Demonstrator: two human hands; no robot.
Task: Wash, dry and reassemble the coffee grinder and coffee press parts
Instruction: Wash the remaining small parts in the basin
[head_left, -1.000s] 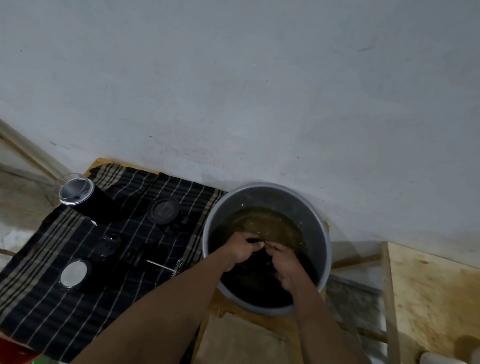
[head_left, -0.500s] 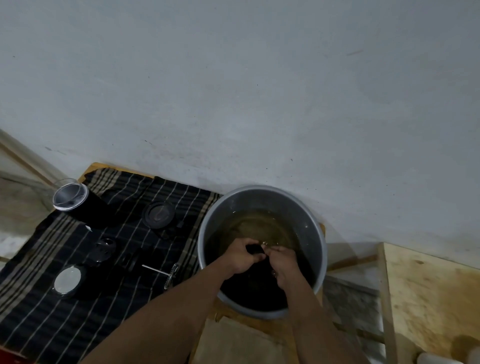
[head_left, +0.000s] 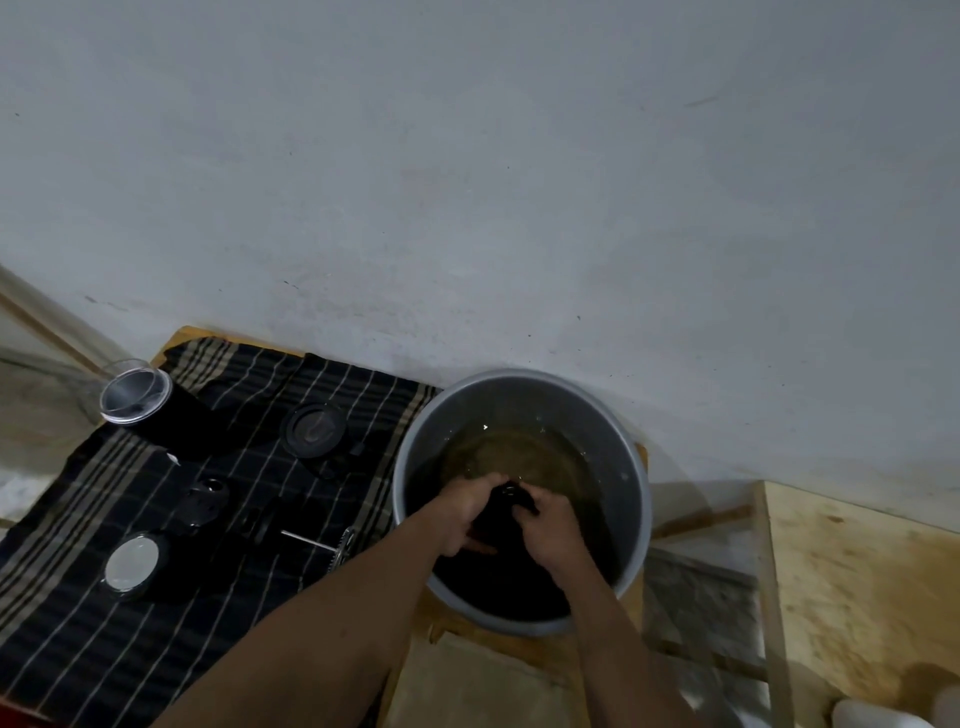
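Grey wall (head_left: 467, 182) behind; left hand (head_left: 467, 512) and right hand (head_left: 551, 527) both grip a dark part (head_left: 506, 514) in the basin (head_left: 399, 483) water. Washing under way; other parts (head_left: 313, 431) lie on cloth (head_left: 78, 623). Drying, reassembly outstanding.

Both hands, left hand (head_left: 467, 512), right hand (head_left: 550, 530), gripping dark part (head_left: 506, 506) over basin (head_left: 641, 499)

We only get one head cam, tilted down at the basin (head_left: 519, 395) from close, wall (head_left: 467, 182) straight ahead.
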